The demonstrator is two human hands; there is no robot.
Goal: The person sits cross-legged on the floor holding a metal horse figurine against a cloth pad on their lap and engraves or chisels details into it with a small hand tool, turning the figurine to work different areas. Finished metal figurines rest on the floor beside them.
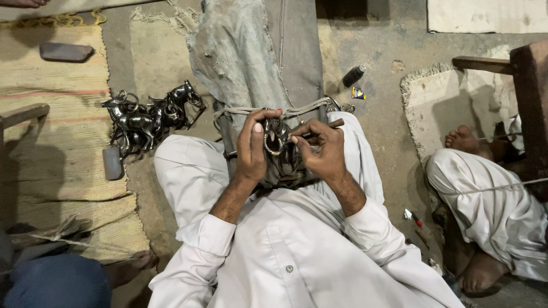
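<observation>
I sit cross-legged in white clothes with a dark metal animal figurine [281, 155] between my knees, strapped by cord to a grey wooden block [251, 51]. My left hand [252, 145] grips the figurine's left side, thumb on its curled horn. My right hand [319, 149] holds a thin wooden-handled tool [325, 126] whose tip meets the figurine's head.
A pile of finished dark metal animal figurines [149, 117] lies on the floor to the left, beside a woven mat [51, 142]. Flat stones [65, 51] lie on the mat. A small black bottle [354, 75] lies on the floor at the back. Another person's legs [485, 194] rest at right, near a wooden bench [528, 102].
</observation>
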